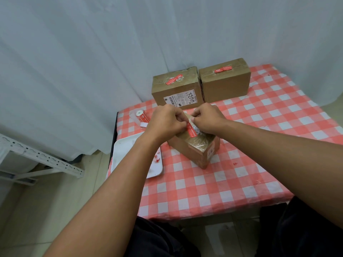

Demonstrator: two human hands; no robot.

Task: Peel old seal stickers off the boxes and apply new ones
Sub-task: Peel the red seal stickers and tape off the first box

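Observation:
A small cardboard box (198, 151) stands on the checked tablecloth in front of me. A red seal sticker (191, 131) lies across its taped top, beside white torn residue. My left hand (166, 120) pinches the sticker's upper end with curled fingers. My right hand (207, 118) has its fingers curled at the same end of the sticker, thumb against the box top. Two larger boxes stand behind: one with a shipping label (177, 89) and one to its right (225, 81), each with a red sticker on top.
A roll of red stickers (142, 116) lies at the table's left edge. A white tray (120, 154) with red sticker scraps sits left of the small box. Scraps lie on the cloth at right (235, 163). A white curtain hangs behind; a metal rack stands on the floor at left.

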